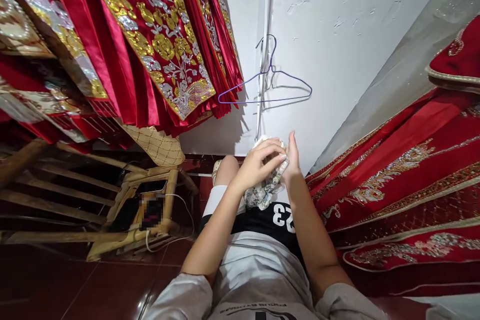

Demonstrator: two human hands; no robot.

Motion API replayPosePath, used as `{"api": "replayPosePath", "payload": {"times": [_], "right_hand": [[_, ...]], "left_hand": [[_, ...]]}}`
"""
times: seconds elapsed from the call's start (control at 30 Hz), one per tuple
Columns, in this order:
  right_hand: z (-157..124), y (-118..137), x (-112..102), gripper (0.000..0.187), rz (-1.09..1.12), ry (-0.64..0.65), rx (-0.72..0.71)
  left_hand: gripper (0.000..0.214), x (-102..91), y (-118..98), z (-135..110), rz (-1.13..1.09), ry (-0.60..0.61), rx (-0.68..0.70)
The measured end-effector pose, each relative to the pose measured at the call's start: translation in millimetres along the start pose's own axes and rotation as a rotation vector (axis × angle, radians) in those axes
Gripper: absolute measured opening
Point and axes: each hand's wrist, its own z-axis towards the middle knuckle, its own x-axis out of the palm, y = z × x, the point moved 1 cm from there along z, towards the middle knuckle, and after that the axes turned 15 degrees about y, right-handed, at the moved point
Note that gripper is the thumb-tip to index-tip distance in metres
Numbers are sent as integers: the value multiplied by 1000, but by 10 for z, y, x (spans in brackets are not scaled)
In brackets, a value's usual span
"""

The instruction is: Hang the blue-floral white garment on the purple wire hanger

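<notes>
A bunched piece of pale floral cloth [258, 197] with a gathered, ruffled edge lies between my hands, over my lap. My left hand [258, 162] bends across the top of it, thumb and fingertips closed on the fabric. From the other side, my right hand [292, 157] presses the cloth, its thumb standing up and most of its fingers hidden behind the fabric. What kind of garment or item the cloth is, I cannot make out. Beyond my hands, a purple wire hanger [270, 71] hangs against the white wall.
Red garments with gold and silver embroidery [165, 45] hang at the upper left. More red beaded dresses [393, 180] fill the right side, beside a grey sheer cloth. A bamboo chair [170, 195] at lower left bears a blurred-out device with a white cable.
</notes>
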Motion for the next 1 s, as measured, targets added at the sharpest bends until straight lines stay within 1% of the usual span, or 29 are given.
{"api": "replayPosePath", "payload": {"times": [0.03,0.1,0.13,0.17,0.2,0.23,0.3,0.33,0.37,0.4,0.43,0.47,0.53,0.6,0.67,0.73,0.8,0.87,1.0], "right_hand": [[68,77,-23,61,44,11,25],[196,228,-53,42,78,44,77],[245,304,-51,36,45,91,118],[279,382,-40,32,-12,149,161],[297,465,-22,29,-90,215,200],[304,553,-4,27,-183,288,234],[304,736,3,25,-401,411,269],[312,823,-22,23,-524,444,261],[334,899,-71,20,-653,446,225],[374,960,-142,17,-781,417,163],[433,999,-230,16,-893,357,81],[510,1012,-329,19,-974,279,-8],[709,956,-521,36,-1042,133,-150],[937,820,-658,55,-1034,43,-209],[1147,669,-717,62,-1007,-16,-187],[1290,565,-724,57,-967,-29,-111],[1344,542,-725,46,-952,-7,-68],[1314,596,-755,38,-1004,-5,-85],[1124,787,-849,23,-1180,-84,-103]], "left_hand": [[20,-66,-6,34,67,1,11],[26,-245,47,120,164,-88,19],[30,-342,107,168,185,-144,10],[35,-432,185,214,179,-169,-9],[41,-508,277,254,142,-150,-38],[47,-569,376,281,81,-80,-79],[62,-657,557,276,-50,150,-186],[67,-698,626,240,-77,268,-247],[69,-747,677,188,-58,367,-307],[67,-811,708,126,0,439,-359],[65,-890,723,63,85,490,-400],[62,-983,727,5,183,520,-435],[58,-1196,726,-74,376,553,-513],[56,-1409,741,-100,562,592,-629],[53,-1594,783,-93,747,629,-781],[47,-1743,834,-75,877,631,-911],[38,-1861,873,-54,954,581,-956],[29,-1954,893,-19,1012,478,-904],[17,-2073,908,119,1029,198,-771]]}}
